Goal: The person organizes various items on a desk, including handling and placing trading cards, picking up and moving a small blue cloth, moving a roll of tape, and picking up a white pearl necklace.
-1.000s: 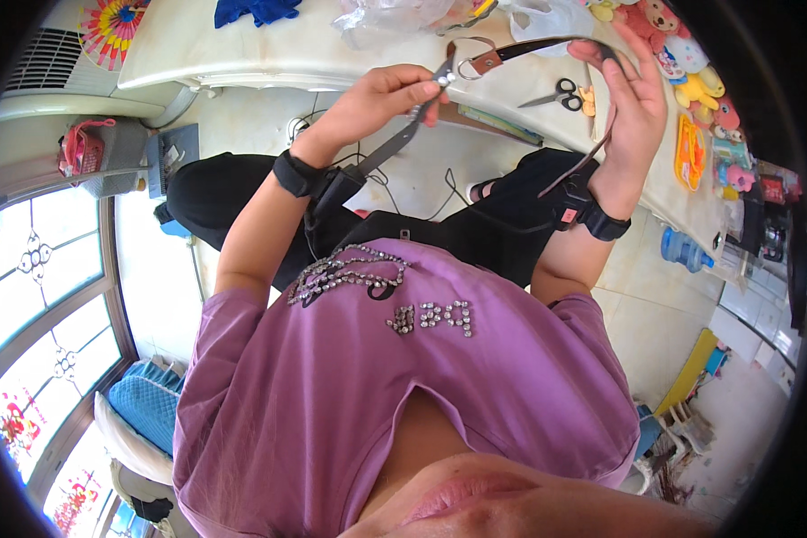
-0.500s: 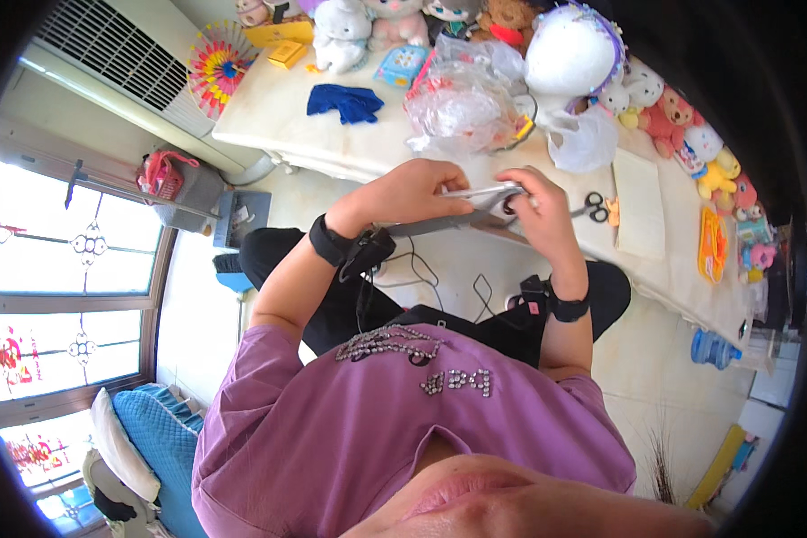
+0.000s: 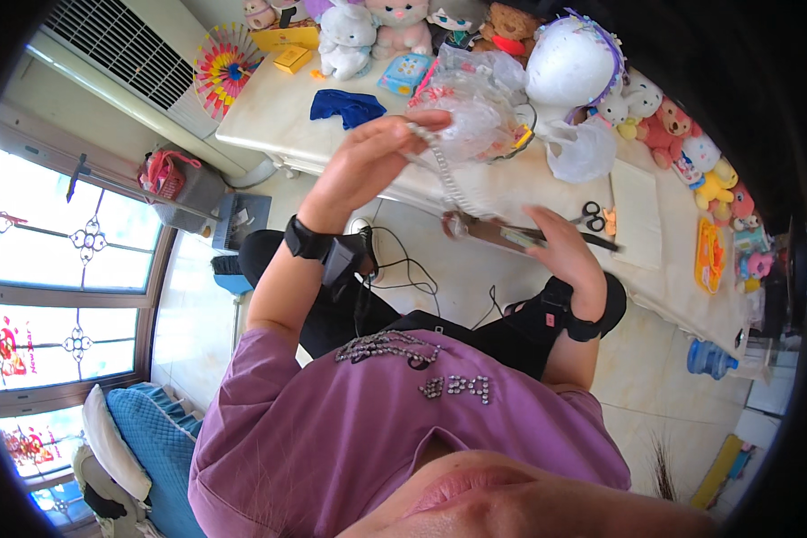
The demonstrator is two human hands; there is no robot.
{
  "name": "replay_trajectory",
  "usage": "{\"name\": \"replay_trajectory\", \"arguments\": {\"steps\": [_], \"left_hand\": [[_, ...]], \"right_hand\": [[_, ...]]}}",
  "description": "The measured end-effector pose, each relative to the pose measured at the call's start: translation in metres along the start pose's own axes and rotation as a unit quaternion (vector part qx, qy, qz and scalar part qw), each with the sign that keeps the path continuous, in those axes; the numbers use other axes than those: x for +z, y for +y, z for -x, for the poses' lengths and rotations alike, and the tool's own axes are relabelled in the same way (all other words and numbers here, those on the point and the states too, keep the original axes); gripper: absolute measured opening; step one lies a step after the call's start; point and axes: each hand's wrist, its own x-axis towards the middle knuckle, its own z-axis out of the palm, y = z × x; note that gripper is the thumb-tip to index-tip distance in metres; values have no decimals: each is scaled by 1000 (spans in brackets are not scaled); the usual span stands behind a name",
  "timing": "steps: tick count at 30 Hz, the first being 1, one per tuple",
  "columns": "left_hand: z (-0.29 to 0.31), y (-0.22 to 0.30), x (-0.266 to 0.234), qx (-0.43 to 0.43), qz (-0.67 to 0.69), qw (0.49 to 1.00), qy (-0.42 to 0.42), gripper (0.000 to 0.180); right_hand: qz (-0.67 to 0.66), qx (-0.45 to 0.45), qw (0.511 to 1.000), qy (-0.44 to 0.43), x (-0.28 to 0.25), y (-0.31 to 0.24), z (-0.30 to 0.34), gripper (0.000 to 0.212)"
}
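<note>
My left hand [image 3: 363,166] is raised over the table's front edge, with a silvery, ridged strip [image 3: 446,175] pinched between thumb and fingers. The strip hangs down at a slant toward the right, and its lower end is blurred. To the right, my right hand [image 3: 569,255] has its thumb and fingers apart and is somewhat smeared by motion. Close to its fingers runs a dark, narrow band [image 3: 601,240]; whether they touch cannot be told. Scissors with dark handles [image 3: 592,215] lie on the table just beyond that hand.
On the pale table [image 3: 282,112] lie a blue cloth [image 3: 348,108], clear plastic bags [image 3: 471,117] and a white bag [image 3: 583,152]. A white rounded head form [image 3: 569,58] stands behind them. Plush toys [image 3: 672,125] line the far edge. Black cables [image 3: 408,269] cross the floor.
My hands have moved apart: the left up and leftward with the silvery strip, the right down and rightward with its fingers spreading. The strip now hangs stretched out between them.
</note>
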Motion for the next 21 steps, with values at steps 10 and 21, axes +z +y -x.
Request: {"name": "replay_trajectory", "arguments": {"steps": [10, 21], "left_hand": [[-24, -20, 26, -16, 197, 980, 12, 22], [53, -25, -70, -199, -463, 846, 171, 37]], "right_hand": [[-631, -5, 775, -42, 95, -85, -83, 26], [-374, 6, 927, -7, 49, -62, -51, 19]]}}
